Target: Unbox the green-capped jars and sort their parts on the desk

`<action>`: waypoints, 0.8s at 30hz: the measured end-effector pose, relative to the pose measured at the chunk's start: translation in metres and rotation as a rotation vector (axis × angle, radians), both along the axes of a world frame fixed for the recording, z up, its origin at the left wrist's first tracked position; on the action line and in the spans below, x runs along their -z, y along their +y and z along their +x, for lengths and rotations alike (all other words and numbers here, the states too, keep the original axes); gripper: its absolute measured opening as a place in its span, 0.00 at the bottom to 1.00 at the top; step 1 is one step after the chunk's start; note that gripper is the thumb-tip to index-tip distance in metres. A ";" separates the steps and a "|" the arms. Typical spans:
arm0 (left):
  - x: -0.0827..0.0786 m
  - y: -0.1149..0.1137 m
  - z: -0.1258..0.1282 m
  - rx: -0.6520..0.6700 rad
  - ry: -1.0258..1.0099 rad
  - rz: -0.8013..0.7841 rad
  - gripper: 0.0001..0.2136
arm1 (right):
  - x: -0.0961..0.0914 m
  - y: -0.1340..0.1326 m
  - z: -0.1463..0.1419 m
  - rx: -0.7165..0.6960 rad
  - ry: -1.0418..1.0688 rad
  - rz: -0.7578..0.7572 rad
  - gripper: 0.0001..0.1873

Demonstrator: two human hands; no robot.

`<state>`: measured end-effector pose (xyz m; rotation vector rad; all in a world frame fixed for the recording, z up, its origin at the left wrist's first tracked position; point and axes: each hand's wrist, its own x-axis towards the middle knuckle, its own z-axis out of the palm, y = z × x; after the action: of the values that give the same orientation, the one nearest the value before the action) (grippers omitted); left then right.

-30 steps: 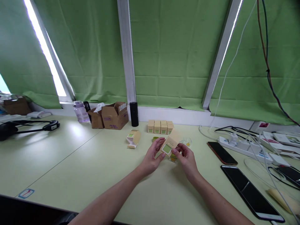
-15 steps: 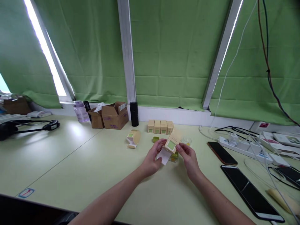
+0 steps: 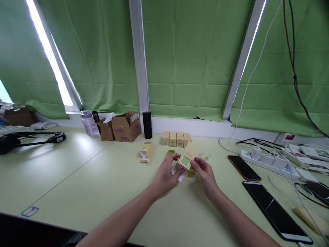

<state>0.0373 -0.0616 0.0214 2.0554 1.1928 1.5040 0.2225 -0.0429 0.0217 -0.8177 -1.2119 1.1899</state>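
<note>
Between my hands, above the table, a small tan cardboard box [image 3: 189, 154] with a green window is held tilted. My left hand [image 3: 167, 173] grips its lower left end, where a white flap [image 3: 181, 177] hangs below. My right hand [image 3: 205, 174] pinches the box's right edge between thumb and fingers. Just behind and below the box stands a small clear container with a green lid [image 3: 190, 173], partly hidden. A green lid [image 3: 170, 152] lies beyond my left hand, and a clear plastic piece with something yellow [image 3: 205, 156] lies beyond my right.
Several small tan boxes [image 3: 172, 139] stand in a row behind. An opened tan box [image 3: 147, 152] lies to their left. Further back are a brown carton [image 3: 126, 127] and a black cylinder [image 3: 147, 125]. Two phones [image 3: 276, 211] and a power strip [image 3: 269, 163] with cables occupy the right side.
The box has shifted slightly left and down in my hands. My left thumb has moved up onto its lower end, and less of the white flap shows.
</note>
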 end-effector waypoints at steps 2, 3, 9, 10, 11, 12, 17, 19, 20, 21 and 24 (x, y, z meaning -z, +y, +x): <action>0.000 0.000 0.000 -0.032 0.035 0.021 0.17 | 0.001 0.001 0.000 0.006 0.007 -0.002 0.29; 0.000 -0.001 0.000 -0.038 0.048 0.022 0.16 | 0.001 0.001 0.000 0.014 0.011 -0.004 0.29; 0.000 -0.003 -0.002 0.091 0.017 0.011 0.16 | -0.001 0.003 0.000 0.070 0.015 -0.015 0.29; 0.000 -0.003 -0.003 0.125 0.003 -0.006 0.16 | -0.002 0.003 0.000 0.076 0.017 -0.018 0.29; 0.000 -0.003 -0.004 0.151 -0.010 -0.030 0.16 | -0.002 0.003 0.000 0.083 0.020 -0.021 0.29; 0.000 -0.003 -0.004 0.164 -0.020 -0.053 0.16 | -0.002 0.003 0.001 0.089 0.023 -0.024 0.30; -0.002 -0.003 -0.004 0.125 -0.019 -0.071 0.14 | 0.000 0.005 0.000 0.065 0.021 -0.046 0.29; -0.004 -0.003 -0.002 0.103 -0.017 -0.062 0.14 | 0.002 0.006 -0.001 0.048 0.020 -0.051 0.28; -0.004 -0.002 -0.001 0.086 -0.019 -0.062 0.14 | 0.003 0.006 -0.001 0.040 0.018 -0.051 0.28; -0.004 -0.002 0.000 0.069 -0.022 -0.064 0.15 | 0.003 0.006 -0.001 0.033 0.014 -0.051 0.27; -0.004 -0.002 0.001 0.069 -0.043 -0.078 0.18 | 0.002 0.005 -0.001 -0.005 -0.004 -0.050 0.28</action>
<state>0.0385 -0.0631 0.0253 1.9832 1.1340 1.4399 0.2216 -0.0381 0.0198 -0.8549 -1.1918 1.2279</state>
